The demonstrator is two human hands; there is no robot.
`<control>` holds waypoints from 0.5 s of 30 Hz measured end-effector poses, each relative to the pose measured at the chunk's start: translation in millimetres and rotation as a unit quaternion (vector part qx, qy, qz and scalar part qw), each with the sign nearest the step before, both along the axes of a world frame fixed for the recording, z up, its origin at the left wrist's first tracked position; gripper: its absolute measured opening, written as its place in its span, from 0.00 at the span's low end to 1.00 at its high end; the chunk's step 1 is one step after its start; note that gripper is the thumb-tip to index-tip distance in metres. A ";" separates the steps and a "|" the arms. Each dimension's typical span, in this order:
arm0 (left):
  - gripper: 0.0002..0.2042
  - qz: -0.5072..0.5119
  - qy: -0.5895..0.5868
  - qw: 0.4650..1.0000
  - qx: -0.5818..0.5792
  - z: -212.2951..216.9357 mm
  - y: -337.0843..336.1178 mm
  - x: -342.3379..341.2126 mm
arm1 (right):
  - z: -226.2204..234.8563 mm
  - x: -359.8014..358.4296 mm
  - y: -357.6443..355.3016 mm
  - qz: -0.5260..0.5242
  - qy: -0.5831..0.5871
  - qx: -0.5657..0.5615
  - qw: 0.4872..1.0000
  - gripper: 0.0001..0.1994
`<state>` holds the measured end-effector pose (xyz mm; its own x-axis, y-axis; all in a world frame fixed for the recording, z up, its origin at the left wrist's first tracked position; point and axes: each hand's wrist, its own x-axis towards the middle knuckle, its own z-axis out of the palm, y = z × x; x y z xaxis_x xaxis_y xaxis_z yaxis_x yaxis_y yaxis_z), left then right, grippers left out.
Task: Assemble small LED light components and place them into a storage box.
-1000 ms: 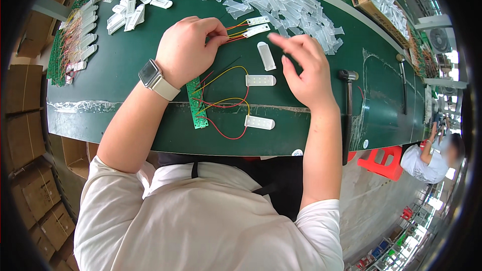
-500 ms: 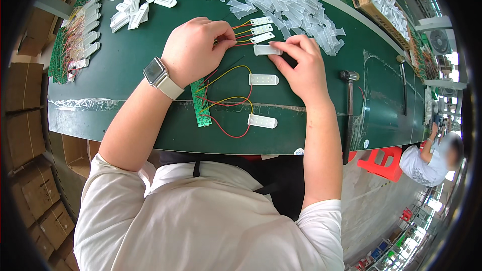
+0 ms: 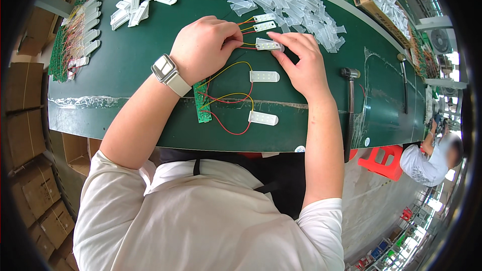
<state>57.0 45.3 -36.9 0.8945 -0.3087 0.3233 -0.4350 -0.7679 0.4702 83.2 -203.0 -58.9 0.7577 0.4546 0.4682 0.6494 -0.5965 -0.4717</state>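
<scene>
My left hand [image 3: 208, 42] is closed in a pinch on thin red and yellow wires [image 3: 248, 46]. Those wires run to a small white LED board [image 3: 267, 44]. My right hand [image 3: 301, 60] grips the white plastic casing at this board's right end, thumb below and fingers above; the board lies over the casing. Two bare LED boards, an upper one [image 3: 264, 18] and a lower one [image 3: 264, 26], sit just beyond on their wires. Nearer me, two LED boards in white casings [image 3: 264, 76] [image 3: 263, 117] are wired to a green circuit board [image 3: 202, 103], partly hidden by my left wrist.
A heap of clear plastic strips [image 3: 296, 7] covers the far middle of the green table [image 3: 150, 120]. White casings [image 3: 135, 5] are piled far left, beside wired green boards [image 3: 63, 52]. A hammer [image 3: 350, 105] lies right. A carton [image 3: 376, 2] stands far right; a person [image 3: 432, 158] sits beyond.
The nearest bare LED board has been separated from the other two and brought onto the casing in my right hand. My left hand has shifted slightly right with its wires.
</scene>
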 end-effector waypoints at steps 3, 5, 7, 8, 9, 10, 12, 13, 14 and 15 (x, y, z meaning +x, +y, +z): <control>0.02 0.015 -0.019 1.000 0.010 -2.8 -2.5 1.3 | 0.6 -1.7 1.9 0.012 -0.008 -0.016 1.000 0.15; 0.03 0.037 -0.054 0.998 0.017 -5.1 -3.5 2.3 | 0.8 -2.2 2.9 0.016 -0.011 -0.017 1.000 0.14; 0.03 0.051 -0.050 0.997 0.013 -5.5 -5.5 1.9 | 2.1 -2.1 2.8 0.019 -0.016 -0.026 0.999 0.12; 0.03 0.064 -0.048 0.997 0.009 -5.5 -6.7 2.0 | 2.5 -1.9 2.6 0.019 -0.016 -0.026 0.999 0.12; 0.03 0.064 -0.047 0.997 0.009 -5.5 -8.1 2.3 | 3.0 -1.5 2.3 0.023 -0.012 -0.023 0.999 0.12; 0.03 0.071 -0.047 0.996 0.003 -5.5 -9.3 2.3 | 3.0 -1.3 2.3 0.028 -0.007 -0.020 0.999 0.11; 0.03 0.079 -0.047 0.996 -0.003 -5.8 -10.9 2.8 | 2.4 -0.9 2.4 0.030 -0.010 -0.016 0.999 0.11; 0.03 0.083 -0.044 0.996 -0.003 -6.2 -11.4 3.4 | 2.3 -0.7 2.5 0.032 -0.014 -0.014 0.999 0.11; 0.04 0.086 -0.040 0.995 -0.002 -6.7 -11.6 3.9 | 2.4 -1.0 2.8 0.033 -0.014 -0.014 0.999 0.11; 0.04 0.088 -0.039 0.995 -0.002 -7.2 -11.6 4.3 | 2.7 -1.6 3.1 0.032 -0.012 -0.016 0.999 0.11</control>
